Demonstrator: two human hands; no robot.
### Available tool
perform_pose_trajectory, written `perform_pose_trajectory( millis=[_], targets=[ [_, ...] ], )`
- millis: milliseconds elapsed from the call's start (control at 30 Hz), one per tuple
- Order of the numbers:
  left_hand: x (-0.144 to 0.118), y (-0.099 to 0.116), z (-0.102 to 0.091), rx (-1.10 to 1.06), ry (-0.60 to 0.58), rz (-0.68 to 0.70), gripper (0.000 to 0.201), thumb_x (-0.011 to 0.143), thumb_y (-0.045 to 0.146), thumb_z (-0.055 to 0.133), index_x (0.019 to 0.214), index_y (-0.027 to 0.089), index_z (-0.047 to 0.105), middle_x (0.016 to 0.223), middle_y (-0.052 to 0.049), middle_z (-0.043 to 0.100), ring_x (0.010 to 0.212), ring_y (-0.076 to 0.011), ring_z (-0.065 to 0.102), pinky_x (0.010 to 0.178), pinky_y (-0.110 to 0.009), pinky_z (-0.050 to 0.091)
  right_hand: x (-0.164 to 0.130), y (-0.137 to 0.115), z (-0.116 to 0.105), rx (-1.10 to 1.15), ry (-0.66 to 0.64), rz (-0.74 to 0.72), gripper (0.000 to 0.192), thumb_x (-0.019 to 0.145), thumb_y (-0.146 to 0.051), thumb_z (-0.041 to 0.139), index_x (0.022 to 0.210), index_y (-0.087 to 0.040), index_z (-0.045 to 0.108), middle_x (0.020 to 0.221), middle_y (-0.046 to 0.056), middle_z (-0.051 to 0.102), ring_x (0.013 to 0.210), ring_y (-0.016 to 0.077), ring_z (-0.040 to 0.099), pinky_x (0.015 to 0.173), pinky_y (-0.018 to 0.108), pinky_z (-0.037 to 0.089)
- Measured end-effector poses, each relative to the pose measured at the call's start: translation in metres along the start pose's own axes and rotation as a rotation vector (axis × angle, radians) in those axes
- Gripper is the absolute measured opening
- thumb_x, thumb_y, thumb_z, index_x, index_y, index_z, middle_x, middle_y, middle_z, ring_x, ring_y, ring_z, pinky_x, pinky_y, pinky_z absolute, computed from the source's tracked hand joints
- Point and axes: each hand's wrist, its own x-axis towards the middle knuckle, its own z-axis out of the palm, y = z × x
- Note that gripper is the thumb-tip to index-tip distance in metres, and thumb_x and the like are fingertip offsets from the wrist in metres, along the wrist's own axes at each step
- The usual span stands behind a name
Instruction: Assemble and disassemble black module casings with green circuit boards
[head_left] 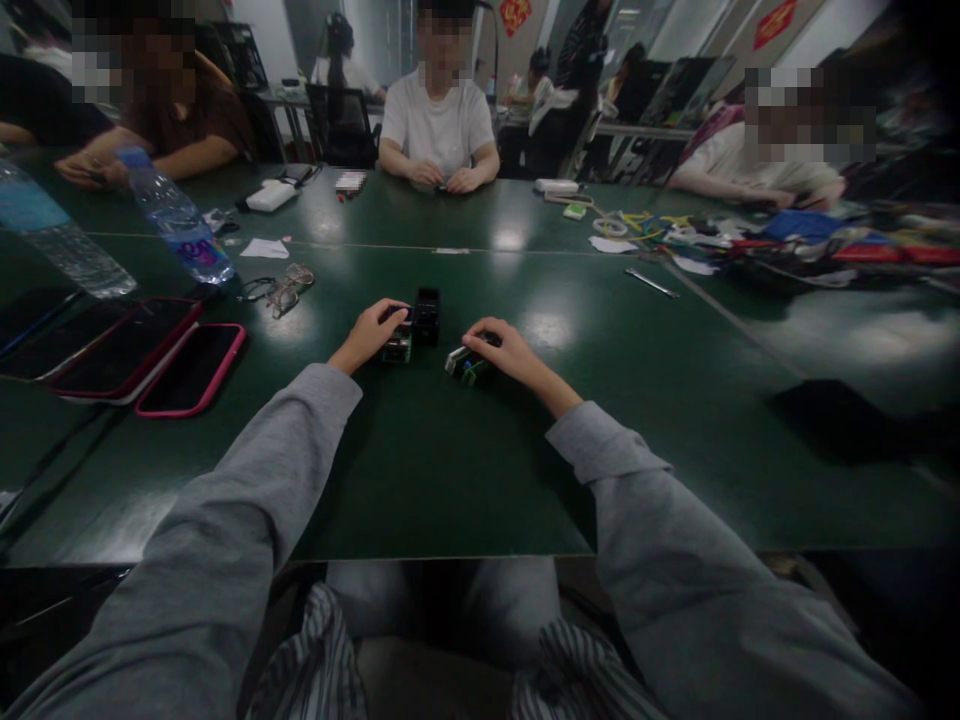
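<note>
My left hand (373, 332) is closed over a small circuit board assembly (397, 347) with a green edge and shiny metal parts, low at the table. Right beside it a small black box-shaped module (428, 312) stands upright. Between thumb and fingers, my right hand (504, 352) grips another small electronic module (455, 361), tilted, with a pale edge and green and blue parts underneath. My fingers hide much of both held pieces. A gap of dark green tabletop (442, 450) separates the hands.
Two water bottles (176, 220), a pink-cased phone (193, 370) and eyeglasses (289, 291) lie to the left. A metal wrench (652, 283) and a heap of cables (750, 240) are at the right. Across the table sits a person in a white shirt (437, 120); others sit on both sides.
</note>
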Motion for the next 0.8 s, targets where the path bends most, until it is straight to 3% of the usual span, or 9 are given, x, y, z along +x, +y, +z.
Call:
perform_pose_trajectory(
  millis=[800],
  targets=[
    [0.0007, 0.0014, 0.0008, 0.020, 0.007, -0.001, 0.033, 0.090, 0.043, 0.055, 0.109, 0.020, 0.067, 0.100, -0.005, 0.070, 0.092, -0.0184, 0.063, 0.089, -0.036, 0.050, 0.0011, 0.0007, 0.0002, 0.023, -0.006, 0.012, 0.031, 0.086, -0.053, 0.060, 0.087, -0.022, 0.064, 0.090, 0.004, 0.063, 0.091, 0.0206, 0.056, 0.086, 0.038, 0.042]
  ],
)
